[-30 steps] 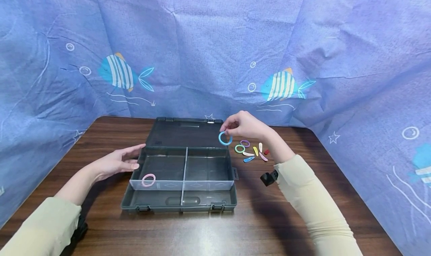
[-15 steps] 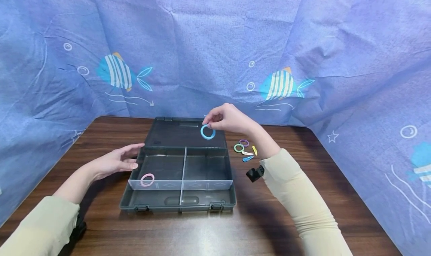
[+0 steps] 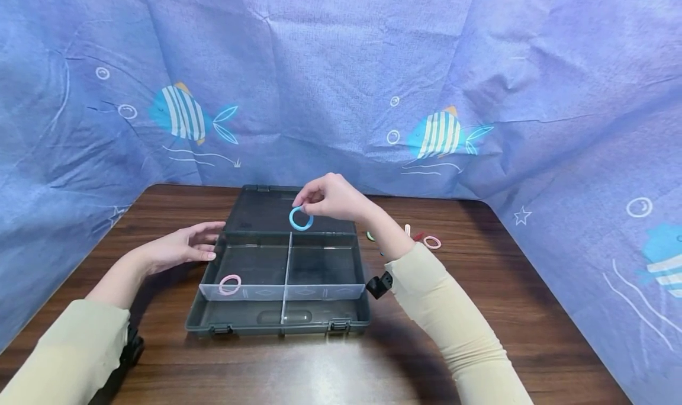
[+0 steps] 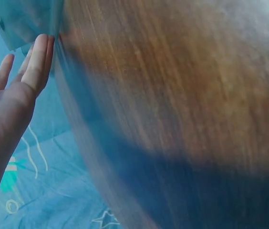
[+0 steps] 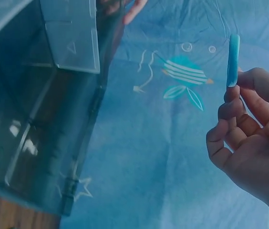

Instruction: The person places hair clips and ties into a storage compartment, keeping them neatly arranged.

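Right hand (image 3: 334, 199) pinches, sensibly, the top rim of a blue hair tie (image 5: 233, 59), likely light, soft and springy, seemingly above the back edge of the grey box (image 3: 266, 330); left hand (image 3: 171, 250) lies relaxed at the left edge.

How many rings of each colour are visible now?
Blue: 1, the blue ring pinched by the right hand
Pink: 2, a pink ring in the box and a pink ring on the table
Green: 1, the green ring, mostly hidden behind the right forearm
Total: 4 visible; the forearm may hide more.
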The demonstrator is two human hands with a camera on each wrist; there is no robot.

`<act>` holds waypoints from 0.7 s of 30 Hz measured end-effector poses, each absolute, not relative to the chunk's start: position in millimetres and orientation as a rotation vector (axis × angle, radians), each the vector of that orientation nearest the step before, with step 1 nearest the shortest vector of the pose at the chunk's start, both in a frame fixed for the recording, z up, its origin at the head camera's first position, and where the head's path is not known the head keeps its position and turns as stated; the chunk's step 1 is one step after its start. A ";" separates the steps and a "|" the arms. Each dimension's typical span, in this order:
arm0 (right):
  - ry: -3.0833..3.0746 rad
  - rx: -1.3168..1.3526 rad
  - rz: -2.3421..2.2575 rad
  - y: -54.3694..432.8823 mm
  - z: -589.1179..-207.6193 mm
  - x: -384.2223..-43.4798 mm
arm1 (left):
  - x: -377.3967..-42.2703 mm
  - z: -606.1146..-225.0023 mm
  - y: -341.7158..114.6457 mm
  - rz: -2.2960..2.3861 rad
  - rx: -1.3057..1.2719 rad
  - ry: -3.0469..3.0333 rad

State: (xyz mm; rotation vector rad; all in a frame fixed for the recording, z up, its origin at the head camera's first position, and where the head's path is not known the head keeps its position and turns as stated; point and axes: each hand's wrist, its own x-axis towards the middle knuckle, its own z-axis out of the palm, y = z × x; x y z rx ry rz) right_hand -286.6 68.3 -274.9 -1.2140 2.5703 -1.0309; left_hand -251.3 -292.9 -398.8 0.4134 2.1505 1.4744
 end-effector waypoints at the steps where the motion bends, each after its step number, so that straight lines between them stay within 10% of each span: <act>1: 2.568 -1.211 -1.042 66.3 -277.2 -285.8 | -252.0 -399.0 -293.0 1.478 0.414 2.146; 21: 2.460 -1.154 -1.203 23.9 -321.2 -281.0 | -260.6 -412.7 -296.1 1.513 0.462 2.150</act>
